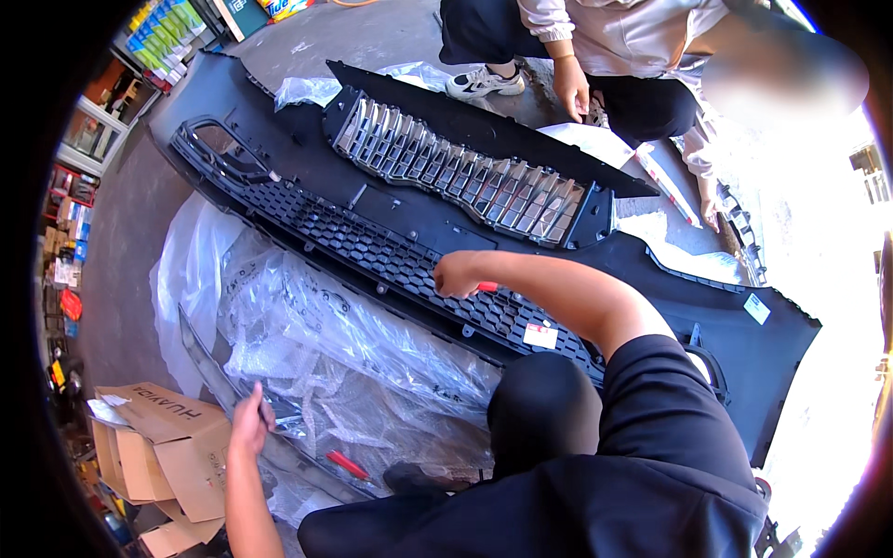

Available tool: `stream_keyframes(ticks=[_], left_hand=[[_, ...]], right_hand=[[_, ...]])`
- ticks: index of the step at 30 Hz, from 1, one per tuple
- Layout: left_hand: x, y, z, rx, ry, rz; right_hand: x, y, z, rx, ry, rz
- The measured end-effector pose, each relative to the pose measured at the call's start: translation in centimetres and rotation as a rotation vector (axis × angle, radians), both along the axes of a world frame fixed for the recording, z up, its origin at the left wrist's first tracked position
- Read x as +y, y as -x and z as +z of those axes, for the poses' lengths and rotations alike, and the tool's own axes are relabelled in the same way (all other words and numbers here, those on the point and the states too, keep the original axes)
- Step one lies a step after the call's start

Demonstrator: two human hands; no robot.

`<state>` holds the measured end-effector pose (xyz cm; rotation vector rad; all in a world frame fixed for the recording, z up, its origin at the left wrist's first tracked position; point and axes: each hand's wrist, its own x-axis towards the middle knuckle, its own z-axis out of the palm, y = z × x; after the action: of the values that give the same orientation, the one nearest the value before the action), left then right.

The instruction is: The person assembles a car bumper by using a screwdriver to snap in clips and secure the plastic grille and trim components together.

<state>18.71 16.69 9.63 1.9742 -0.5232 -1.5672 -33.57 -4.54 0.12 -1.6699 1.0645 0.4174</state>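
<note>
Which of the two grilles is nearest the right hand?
The black honeycomb grille, which the right hand partly covers in view; the silvery slatted grille lies farther up the picture.

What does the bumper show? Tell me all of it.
The bumper is a long, curved, black shell, plastic by its look, lying slantwise across the floor. A honeycomb mesh runs along its near side; a silvery, slatted grille is set farther back. A label lies on the mesh, a pale sticker near the right end. Clear film spreads along its near edge. The right hand is at the mesh; whether it touches is unclear.
</note>
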Motion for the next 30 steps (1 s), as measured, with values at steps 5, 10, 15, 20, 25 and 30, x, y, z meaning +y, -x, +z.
stream_keyframes(ticks=[5, 10, 15, 20, 25, 30], left_hand=[[-16.0, 12.2, 4.1, -0.07, 0.0, -0.284], [-25.8, 24.8, 11.1, -0.221, 0.001, -0.681], [-27.3, 30.3, 14.7, -0.18, 0.021, -0.854], [-25.7, 28.9, 8.9, 0.056, -0.257, -0.552], [-28.4, 31.9, 3.0, 0.114, -0.347, -0.576], [-25.2, 36.9, 5.9, -0.226, 0.013, -1.185]], right_hand=[[-4.1, 4.4, -2.4, 0.043, -0.099, -0.281], [-6.1, 3.0, 0.2, -0.038, -0.112, -0.323], [-8.5, 6.5, 1.7, -0.046, -0.162, -0.475], [-12.0, 7.3, 4.3, 0.064, -0.101, -0.313], [-14.4, 8.8, -0.3, 0.138, 0.159, -0.18], [-9.4, 5.5, 4.9, -0.222, 0.205, -0.632]])
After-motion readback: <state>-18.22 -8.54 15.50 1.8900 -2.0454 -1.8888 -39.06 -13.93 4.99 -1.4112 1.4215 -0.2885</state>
